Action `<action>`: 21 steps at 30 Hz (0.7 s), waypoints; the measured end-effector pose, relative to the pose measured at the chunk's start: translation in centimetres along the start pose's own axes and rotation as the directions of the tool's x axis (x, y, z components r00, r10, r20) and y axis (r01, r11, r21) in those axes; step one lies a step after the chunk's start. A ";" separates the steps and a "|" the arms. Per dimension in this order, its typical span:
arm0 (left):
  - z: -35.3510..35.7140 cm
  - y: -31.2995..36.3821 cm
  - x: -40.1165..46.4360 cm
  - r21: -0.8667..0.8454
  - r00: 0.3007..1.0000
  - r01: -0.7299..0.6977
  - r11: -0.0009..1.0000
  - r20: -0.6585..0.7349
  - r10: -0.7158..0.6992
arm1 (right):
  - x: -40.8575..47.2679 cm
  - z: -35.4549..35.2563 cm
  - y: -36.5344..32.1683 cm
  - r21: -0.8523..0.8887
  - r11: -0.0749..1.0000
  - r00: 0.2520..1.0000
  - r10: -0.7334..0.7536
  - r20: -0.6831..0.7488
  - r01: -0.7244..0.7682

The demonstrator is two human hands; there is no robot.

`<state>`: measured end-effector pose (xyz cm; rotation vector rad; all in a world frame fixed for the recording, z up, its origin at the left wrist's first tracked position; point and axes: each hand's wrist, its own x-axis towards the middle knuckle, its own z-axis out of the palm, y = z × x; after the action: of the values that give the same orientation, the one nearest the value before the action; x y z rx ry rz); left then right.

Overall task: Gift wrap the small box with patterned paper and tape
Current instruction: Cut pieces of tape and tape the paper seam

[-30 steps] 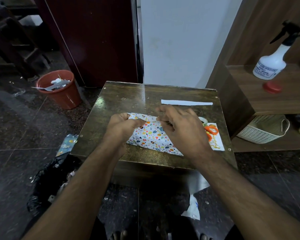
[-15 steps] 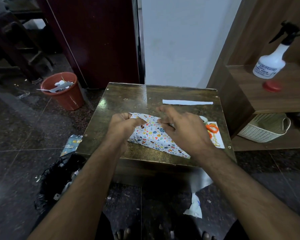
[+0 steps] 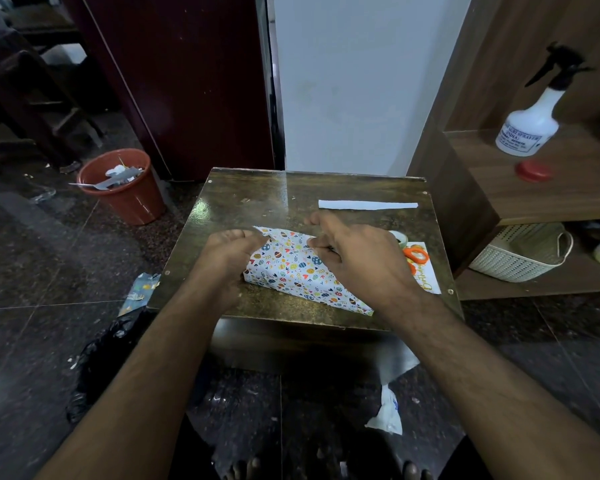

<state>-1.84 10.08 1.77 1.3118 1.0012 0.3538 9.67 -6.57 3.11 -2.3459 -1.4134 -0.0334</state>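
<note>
A small box point(image 3: 298, 271) wrapped in patterned paper lies on a dark table point(image 3: 257, 199), near its front edge and between the two hands. The left hand point(image 3: 229, 252) rests at the box's left end, fingers curled inward and pinching the paper flap at the far left corner. The right hand point(image 3: 357, 252) lies over the box's right half, thumb and fingers pinching a paper fold on top while the forefinger extends toward the far side. The right end of the paper tapers to a point at the table's front edge, below the right wrist.

A white strip point(image 3: 368, 205) lies flat on the far right part of the table, apart from the box. Just right of the right hand, orange-handled scissors point(image 3: 417, 255) lie on a white card point(image 3: 430, 278) with yellow lettering; a tape roll point(image 3: 399, 237) shows partly behind the hand.

On the floor to the left stands a red bin point(image 3: 125, 192) holding scraps. On the shelf point(image 3: 568, 192) to the right stand a white spray bottle point(image 3: 530, 126) and a red cap point(image 3: 533, 170); a white basket point(image 3: 520, 254) sits on the shelf level below.
</note>
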 end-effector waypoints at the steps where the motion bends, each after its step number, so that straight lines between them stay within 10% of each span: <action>1: -0.2 0.0 -0.1 0.031 1.000 -0.010 0.999 0.016 0.010 | 0.0 -0.1 0.0 0.001 1.000 1.000 0.005 0.004 -0.005; 6: -0.7 0.3 -2.0 0.223 0.987 -0.160 0.962 0.065 0.150 | 0.0 -0.3 -0.2 0.016 0.999 0.999 0.030 0.017 -0.031; 10: -0.6 -0.1 -3.5 0.593 0.785 -0.516 0.618 0.039 0.618 | 0.0 -0.4 -0.2 0.029 0.998 0.999 0.051 0.019 -0.052; 16: 1.2 -1.0 -4.0 0.788 0.707 -0.587 0.183 0.389 0.591 | 0.2 -0.4 -0.1 0.076 0.993 0.996 0.090 0.006 -0.090; 21: 2.1 -1.5 -2.7 0.786 0.684 -0.608 0.108 0.450 0.574 | 0.0 -0.3 -0.1 0.104 0.991 0.997 0.081 -0.007 -0.079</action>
<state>-2.12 6.40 1.37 2.8149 0.5021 0.3879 9.63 -6.62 3.47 -2.3112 -1.2830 0.0474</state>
